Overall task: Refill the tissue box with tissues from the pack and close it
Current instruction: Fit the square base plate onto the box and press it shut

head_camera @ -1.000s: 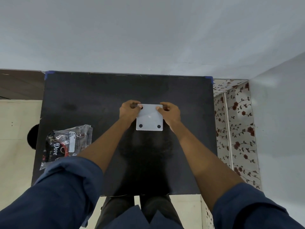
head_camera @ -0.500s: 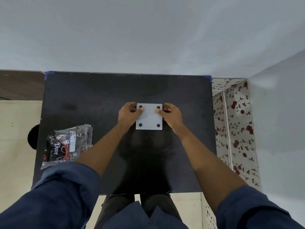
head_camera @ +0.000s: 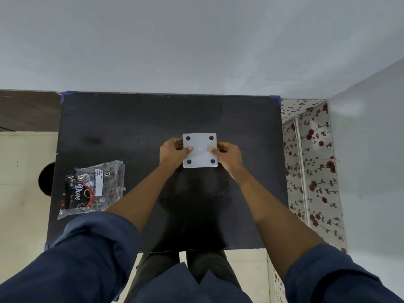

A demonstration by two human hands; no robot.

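a white square tissue box [head_camera: 200,150] sits near the middle of a black table [head_camera: 131,127], turned so that a flat face with four dark round pads, one near each corner, looks up at the camera. the left hand [head_camera: 172,153] clasps the box's left edge, thumb tip laid on the upper face and the other fingers curled round the side out of sight. the right hand [head_camera: 228,155] grips the right edge in the same way, thumb on top, fingers wrapped behind. both hands are closed on the box rather than spread; whether the box rests on the table or is lifted just off it cannot be told from this view. both forearms are bare, with dark blue sleeves [head_camera: 94,248] pushed up toward the elbows.

well apart from the box, toward the table's left front, lies a clear plastic tissue pack [head_camera: 94,186] with dark contents and the word "dove" printed on it. it lies flat and neither hand touches it. a floral-patterned surface [head_camera: 310,171] stands just beside the table's right edge.
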